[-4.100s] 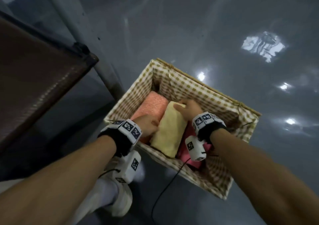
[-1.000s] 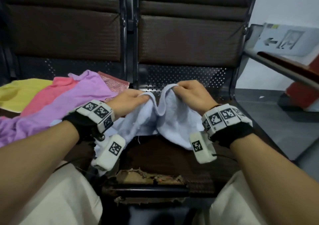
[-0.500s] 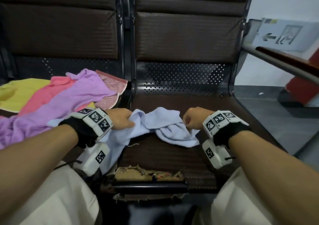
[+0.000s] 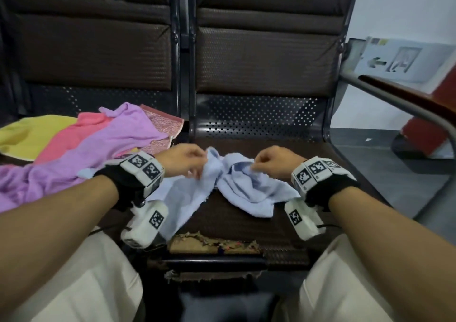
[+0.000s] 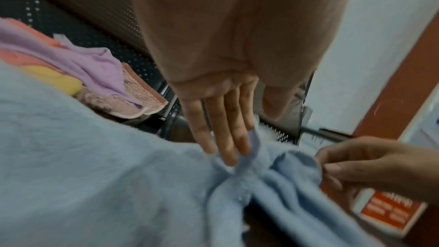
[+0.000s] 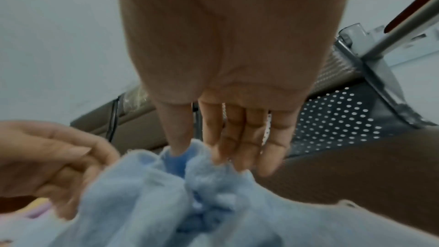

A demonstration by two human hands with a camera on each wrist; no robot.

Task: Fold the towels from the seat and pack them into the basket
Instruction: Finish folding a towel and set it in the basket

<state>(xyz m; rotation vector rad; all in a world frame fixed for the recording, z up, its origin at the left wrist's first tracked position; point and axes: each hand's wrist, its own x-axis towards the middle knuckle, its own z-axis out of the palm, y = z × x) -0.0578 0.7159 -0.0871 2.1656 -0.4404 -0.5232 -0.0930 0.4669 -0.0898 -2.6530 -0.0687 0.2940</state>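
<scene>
A crumpled light blue towel lies on the right-hand brown seat, with one end hanging over the front edge. My left hand pinches a bunched edge of the towel between thumb and fingers. My right hand pinches another fold of the towel a short way to the right, thumb and fingers closed on the cloth. On the left-hand seat lie a purple towel, a pink towel, a yellow towel and a patterned pink one. The basket is out of view.
The seat backs rise close behind the towels. A metal armrest runs along the right side of the right seat. The seat's front edge is torn. My legs in pale trousers frame the bottom of the head view.
My view swung from the basket on the floor to the seats. Over the last second my hands lowered the blue towel, spread apart, then came closer together, pinching its folds.
</scene>
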